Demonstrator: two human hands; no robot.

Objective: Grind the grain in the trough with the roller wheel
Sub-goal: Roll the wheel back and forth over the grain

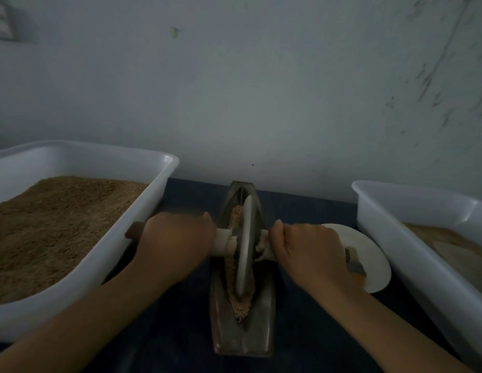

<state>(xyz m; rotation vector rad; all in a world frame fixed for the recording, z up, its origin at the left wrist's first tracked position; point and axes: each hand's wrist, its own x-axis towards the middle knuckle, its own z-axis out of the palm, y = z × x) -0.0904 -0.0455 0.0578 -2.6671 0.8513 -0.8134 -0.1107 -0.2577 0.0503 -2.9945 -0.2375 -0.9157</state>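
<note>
Your roller wheel (245,246) stands upright on its thin pale edge in the dark, narrow trough (241,329), crushed tan grain (241,305) heaped along the groove around it. Your left hand (177,238) has its fingers curled tight around the wooden handle (223,242) left of the disc; your right hand (307,249) grips the other end. The wheel sits between your fists, mid-desk (159,340), trough running toward the back edge.

A big white tub (159,200) heaped with brown meal sits at nine o'clock on the dark table (309,327). Another white tub (412,254) stands at three o'clock, a white plate (374,265) just beside it, before a grey wall (261,90).
</note>
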